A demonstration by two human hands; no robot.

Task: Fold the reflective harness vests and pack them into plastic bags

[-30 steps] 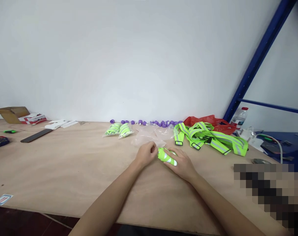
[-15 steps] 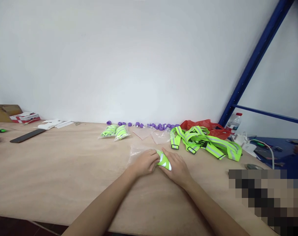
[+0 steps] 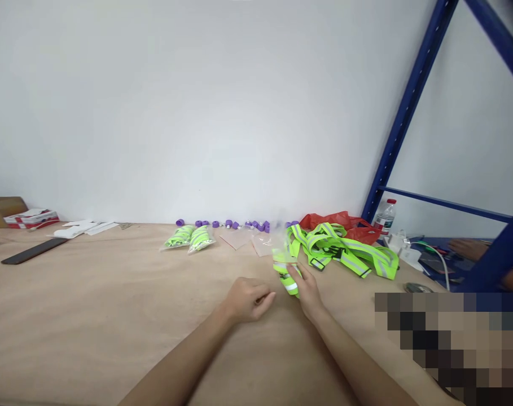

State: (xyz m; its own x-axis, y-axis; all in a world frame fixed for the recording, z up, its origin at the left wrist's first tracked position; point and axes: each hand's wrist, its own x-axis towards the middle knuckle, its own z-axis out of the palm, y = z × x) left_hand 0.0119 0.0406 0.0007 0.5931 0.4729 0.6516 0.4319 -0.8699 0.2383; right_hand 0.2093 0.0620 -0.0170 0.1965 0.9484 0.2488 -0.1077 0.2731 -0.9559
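Observation:
My right hand (image 3: pixel 309 290) grips a folded neon-green reflective strap (image 3: pixel 290 287) with silver stripes, held slightly above the table. A clear zip bag (image 3: pixel 285 239) with a red line at its seal is against the strap and stands up above it; how far the strap lies inside it I cannot tell. My left hand (image 3: pixel 250 299) is apart from them, to the left, with its fingers curled in and nothing showing in them. Behind the right hand lies a heap of loose green reflective straps (image 3: pixel 338 248) with black buckles.
Two packed bags of straps (image 3: pixel 201 239) lie left of centre. Flat clear bags (image 3: pixel 262 244) and several purple rolls (image 3: pixel 228 224) line the wall. A red plastic bag (image 3: pixel 353 225), a bottle (image 3: pixel 385 217) and a blue rack post (image 3: pixel 404 118) stand right. Another person's hand (image 3: pixel 468 247) shows beyond.
My left hand has let go of the strap and bag and moved a little down, away from them. The right hand has turned the strap so the bag points upward. The view has shifted right.

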